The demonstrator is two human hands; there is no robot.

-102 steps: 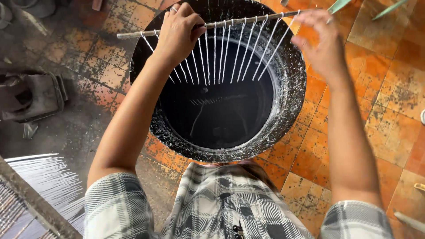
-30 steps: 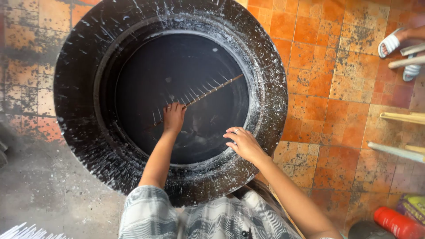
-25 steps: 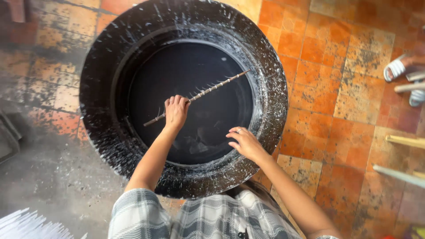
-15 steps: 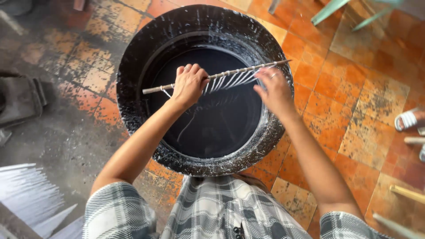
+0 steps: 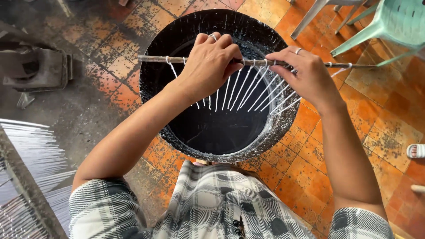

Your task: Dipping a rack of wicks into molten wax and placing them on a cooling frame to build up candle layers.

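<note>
Both our hands grip one thin rod [image 5: 155, 59] strung with white dangling wicks [image 5: 248, 88] — left hand [image 5: 208, 62] and right hand [image 5: 305, 73] clenched around it, held level over the black vat [image 5: 150, 79] on orange floor tiles [image 5: 376, 115]; a green chair [image 5: 398, 22] stands far right.

You've got one stick [image 5: 265, 62] across one black tub [image 5: 283, 121], roughly a dozen white strands [image 5: 248, 88] hanging, two rings [image 5: 212, 37], two plastic chairs [image 5: 398, 22] far right, one sandal [image 5: 416, 151].
</note>
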